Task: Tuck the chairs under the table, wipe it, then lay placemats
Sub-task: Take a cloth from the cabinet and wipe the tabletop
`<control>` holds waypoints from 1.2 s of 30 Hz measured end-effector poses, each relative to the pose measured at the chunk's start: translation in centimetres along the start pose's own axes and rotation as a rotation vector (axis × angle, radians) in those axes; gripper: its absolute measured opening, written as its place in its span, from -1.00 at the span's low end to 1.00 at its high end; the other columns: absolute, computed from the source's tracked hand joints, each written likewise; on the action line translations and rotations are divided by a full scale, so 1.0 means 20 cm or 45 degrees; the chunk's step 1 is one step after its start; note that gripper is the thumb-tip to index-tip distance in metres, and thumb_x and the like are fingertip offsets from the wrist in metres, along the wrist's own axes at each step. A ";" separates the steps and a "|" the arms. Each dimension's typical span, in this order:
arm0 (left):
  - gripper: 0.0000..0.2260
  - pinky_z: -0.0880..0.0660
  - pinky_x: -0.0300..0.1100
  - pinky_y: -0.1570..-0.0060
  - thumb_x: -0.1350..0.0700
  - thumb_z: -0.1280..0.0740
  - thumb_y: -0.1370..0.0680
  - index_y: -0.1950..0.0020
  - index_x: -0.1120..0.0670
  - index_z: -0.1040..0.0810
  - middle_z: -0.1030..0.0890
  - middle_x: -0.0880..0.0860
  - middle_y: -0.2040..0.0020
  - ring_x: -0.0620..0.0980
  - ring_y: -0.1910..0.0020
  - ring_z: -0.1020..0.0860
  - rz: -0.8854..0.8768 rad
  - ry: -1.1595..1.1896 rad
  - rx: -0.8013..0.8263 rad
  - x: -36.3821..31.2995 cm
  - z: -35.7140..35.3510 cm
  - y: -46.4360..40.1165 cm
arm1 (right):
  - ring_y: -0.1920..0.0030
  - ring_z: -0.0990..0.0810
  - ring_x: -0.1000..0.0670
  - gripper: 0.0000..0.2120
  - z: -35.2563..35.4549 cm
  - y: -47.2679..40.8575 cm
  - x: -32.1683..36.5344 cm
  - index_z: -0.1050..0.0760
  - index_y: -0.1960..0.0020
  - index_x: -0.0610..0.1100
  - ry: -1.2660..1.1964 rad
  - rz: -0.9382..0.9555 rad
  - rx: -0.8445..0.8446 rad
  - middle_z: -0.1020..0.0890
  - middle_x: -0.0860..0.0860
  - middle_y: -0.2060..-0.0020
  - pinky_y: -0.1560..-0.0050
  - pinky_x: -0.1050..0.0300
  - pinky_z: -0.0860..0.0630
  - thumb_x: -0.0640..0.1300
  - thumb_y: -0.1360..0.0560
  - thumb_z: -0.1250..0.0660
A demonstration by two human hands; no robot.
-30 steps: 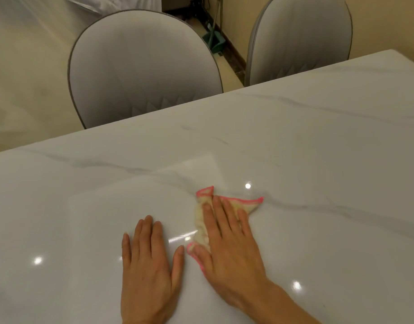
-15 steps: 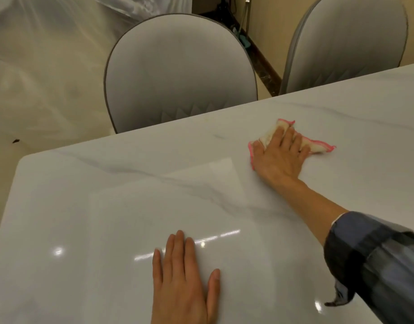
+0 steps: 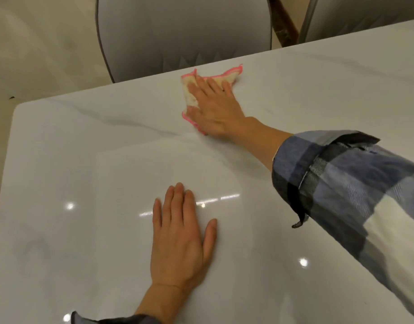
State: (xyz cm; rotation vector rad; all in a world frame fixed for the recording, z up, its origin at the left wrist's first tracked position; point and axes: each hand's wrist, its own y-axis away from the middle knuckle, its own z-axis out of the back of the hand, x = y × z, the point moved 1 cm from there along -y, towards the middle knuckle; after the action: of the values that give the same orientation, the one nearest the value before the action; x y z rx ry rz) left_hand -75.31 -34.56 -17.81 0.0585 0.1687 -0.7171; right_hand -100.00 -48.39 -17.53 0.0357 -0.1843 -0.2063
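Two hands are lying on the table, a glossy white slab with faint grey veining, a rounded near-left corner and small bright light spots reflecting on its polish. The right hand is reaching far across, fingers straight and slightly fanned, pressing flat on the cloth near the far edge. The cloth is a soft cream rag with a bright pink stitched hem, crumpled into an irregular shape; its long axis is running from the near side toward the far edge, with a second flap trailing off to the right beyond the fingertips. Most of it is lying under the palm and fingers, and pink edging is showing at the heel of the hand and past the fingers. The left hand is resting palm down on the near part of the table, fingers straight and close together, thumb angled out to the right, holding nothing. It is sitting well apart from the cloth. The right sleeve is a soft woven check in blue, grey and white, its cuff turned back at the forearm. Two chairs are standing at the far side: the left chair, grey with a rounded padded back and dark piping, just beyond the cloth, and the right chair only partly in view.
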 end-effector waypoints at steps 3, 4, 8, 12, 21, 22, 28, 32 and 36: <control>-0.41 -0.10 0.16 -0.50 -0.16 -0.08 -0.61 -0.45 0.26 -0.34 -0.33 0.24 -0.48 0.21 -0.51 -0.25 0.009 -0.007 0.004 0.00 0.00 0.01 | -0.55 -0.08 -0.16 -0.32 -0.01 0.12 0.05 -0.02 -0.59 -0.07 -0.026 0.031 0.017 -0.09 -0.08 -0.59 -0.49 -0.18 0.06 0.23 -0.59 -0.01; -0.42 -0.10 0.16 -0.50 -0.16 -0.08 -0.61 -0.44 0.26 -0.34 -0.33 0.24 -0.48 0.21 -0.50 -0.25 0.012 -0.009 0.002 0.00 0.00 0.00 | -0.56 -0.06 -0.15 -0.33 -0.01 0.18 0.09 -0.01 -0.60 -0.07 -0.038 0.063 0.028 -0.08 -0.08 -0.59 -0.50 -0.17 0.09 0.23 -0.60 -0.01; -0.41 -0.11 0.16 -0.50 -0.14 -0.09 -0.60 -0.47 0.26 -0.32 -0.32 0.24 -0.50 0.20 -0.51 -0.25 0.025 0.001 0.000 0.00 0.01 0.00 | -0.58 -0.03 -0.14 -0.33 -0.06 0.50 0.26 -0.04 -0.60 -0.08 -0.093 0.205 0.072 -0.08 -0.09 -0.59 -0.54 -0.17 0.10 0.22 -0.60 -0.02; -0.41 -0.09 0.14 -0.51 -0.13 -0.10 -0.61 -0.51 0.24 -0.28 -0.30 0.21 -0.51 0.19 -0.52 -0.24 0.027 0.044 -0.003 0.00 0.01 0.00 | -0.58 -0.05 -0.13 -0.36 -0.09 0.71 0.30 -0.06 -0.60 -0.11 -0.028 0.154 0.083 -0.10 -0.10 -0.59 -0.54 -0.16 0.05 0.19 -0.62 0.06; -0.41 -0.02 0.14 -0.53 -0.13 -0.10 -0.60 -0.46 0.27 -0.30 -0.28 0.24 -0.50 0.21 -0.52 -0.17 0.027 0.061 0.032 0.00 0.01 0.00 | -0.59 0.05 -0.08 -0.29 0.03 0.95 -0.35 0.04 -0.61 -0.06 -0.002 -0.554 0.013 0.00 -0.07 -0.60 -0.54 -0.15 0.11 0.33 -0.60 0.13; -0.41 -0.02 0.14 -0.53 -0.14 -0.10 -0.60 -0.46 0.27 -0.30 -0.28 0.24 -0.50 0.21 -0.52 -0.16 0.025 0.063 0.035 0.00 0.01 0.00 | -0.59 0.05 -0.09 -0.28 0.04 1.05 -0.46 0.06 -0.61 -0.06 0.000 -0.672 -0.001 0.00 -0.08 -0.60 -0.54 -0.17 0.09 0.34 -0.59 0.15; -0.40 0.00 0.15 -0.53 -0.15 -0.06 -0.61 -0.48 0.27 -0.26 -0.25 0.26 -0.52 0.22 -0.53 -0.13 0.007 0.090 0.028 0.00 0.01 0.00 | -0.56 0.00 -0.24 -0.25 0.09 1.59 -0.82 0.08 -0.60 -0.17 -0.024 -1.307 -0.108 -0.01 -0.22 -0.58 -0.51 -0.28 0.06 0.29 -0.59 0.18; -0.45 0.00 0.16 -0.53 -0.13 -0.08 -0.63 -0.45 0.26 -0.27 -0.25 0.26 -0.51 0.23 -0.52 -0.14 -0.011 0.137 -0.012 0.00 0.02 0.03 | -0.55 -0.01 -0.27 -0.30 0.08 1.46 -0.80 0.06 -0.60 -0.21 -0.016 -1.389 -0.105 0.00 -0.24 -0.57 -0.48 -0.33 0.07 0.22 -0.63 0.10; -0.49 -0.06 0.12 -0.51 -0.12 -0.04 -0.64 -0.41 0.24 -0.33 -0.30 0.22 -0.49 0.20 -0.50 -0.20 -0.013 0.188 -0.023 0.00 0.04 0.00 | -0.58 0.06 -0.22 -0.26 0.04 1.34 -0.52 0.13 -0.61 -0.12 -0.070 -0.935 -0.066 0.07 -0.16 -0.60 -0.52 -0.27 0.16 0.29 -0.60 0.14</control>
State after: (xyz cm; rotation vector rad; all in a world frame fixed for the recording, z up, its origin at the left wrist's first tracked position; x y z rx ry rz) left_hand -75.19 -34.59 -16.96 0.0935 0.3166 -0.7213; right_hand -104.69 -20.10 -17.21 0.0453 -0.2150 -0.9449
